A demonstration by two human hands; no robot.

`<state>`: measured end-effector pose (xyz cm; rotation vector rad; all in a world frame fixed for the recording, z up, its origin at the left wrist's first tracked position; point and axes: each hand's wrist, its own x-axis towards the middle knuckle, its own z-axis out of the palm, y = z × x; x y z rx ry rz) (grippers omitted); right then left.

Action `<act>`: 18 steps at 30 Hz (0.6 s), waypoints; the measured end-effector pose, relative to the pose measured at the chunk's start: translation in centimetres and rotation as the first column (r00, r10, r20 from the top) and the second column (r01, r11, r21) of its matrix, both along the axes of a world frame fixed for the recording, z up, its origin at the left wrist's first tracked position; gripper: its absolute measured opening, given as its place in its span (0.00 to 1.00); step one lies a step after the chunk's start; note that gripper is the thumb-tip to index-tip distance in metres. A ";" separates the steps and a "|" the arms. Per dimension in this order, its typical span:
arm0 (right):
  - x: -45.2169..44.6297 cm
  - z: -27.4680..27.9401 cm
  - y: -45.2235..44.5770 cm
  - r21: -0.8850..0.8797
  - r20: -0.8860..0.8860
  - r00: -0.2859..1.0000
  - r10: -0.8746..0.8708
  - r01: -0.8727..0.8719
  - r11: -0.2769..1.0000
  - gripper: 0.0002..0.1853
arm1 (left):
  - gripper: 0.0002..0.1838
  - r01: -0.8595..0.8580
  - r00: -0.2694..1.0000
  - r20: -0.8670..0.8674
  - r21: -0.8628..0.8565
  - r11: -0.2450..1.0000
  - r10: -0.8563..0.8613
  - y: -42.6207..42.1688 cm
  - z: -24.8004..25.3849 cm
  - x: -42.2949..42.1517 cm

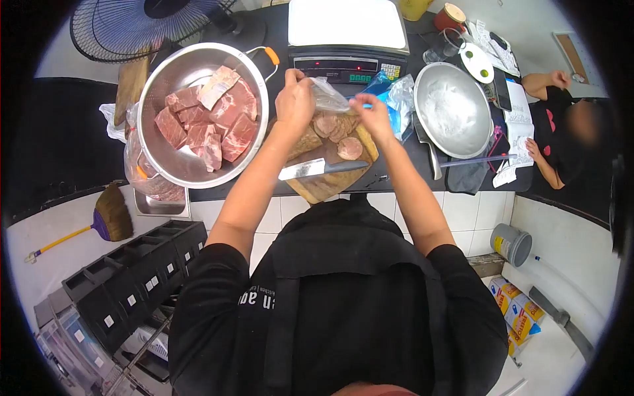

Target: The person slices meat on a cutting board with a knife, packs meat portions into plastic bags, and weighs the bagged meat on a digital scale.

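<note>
Here's the left hand (295, 99), fingers closed on 1 end of the clear plastic bag (329, 94), which hangs right in front of the scale (335, 67), above the wooden board (318, 189). And over at the bag's other end, the right hand (374, 117) has its fingers bent, the tips at the plastic; they're blurred, so I can't tell whether they grip it. Down on the board, slices of meat (333, 125) lie bunched up, 1 round slice (349, 148) nearer the person, and 1 knife (320, 169) lies across the near part. Chunks of raw meat (231, 109) fill the big steel bowl (158, 86) on the left!
</note>
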<state>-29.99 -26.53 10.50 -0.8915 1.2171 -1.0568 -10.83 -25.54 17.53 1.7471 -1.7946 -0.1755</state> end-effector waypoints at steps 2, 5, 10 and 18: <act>0.6 -2.2 0.9 0.007 -0.678 0.696 0.236 -0.315 0.949 0.19 | 0.06 0.042 0.996 0.074 0.056 0.998 -0.047 -0.1 -0.8 0.7; 3.1 -3.8 1.2 -0.068 -0.845 0.524 0.110 -0.310 0.948 0.20 | 0.07 -0.022 0.998 0.065 0.044 0.999 0.019 -0.2 -1.6 0.7; 5.3 -2.7 0.9 -0.012 -0.900 0.415 0.132 -0.326 0.945 0.23 | 0.09 0.099 0.989 0.096 0.092 0.991 -0.108 -0.8 -2.1 2.3; 7.5 -0.1 1.6 0.024 -0.942 0.291 0.164 -0.432 0.902 0.21 | 0.13 0.153 0.985 0.071 0.039 0.988 -0.155 -0.4 -3.1 3.4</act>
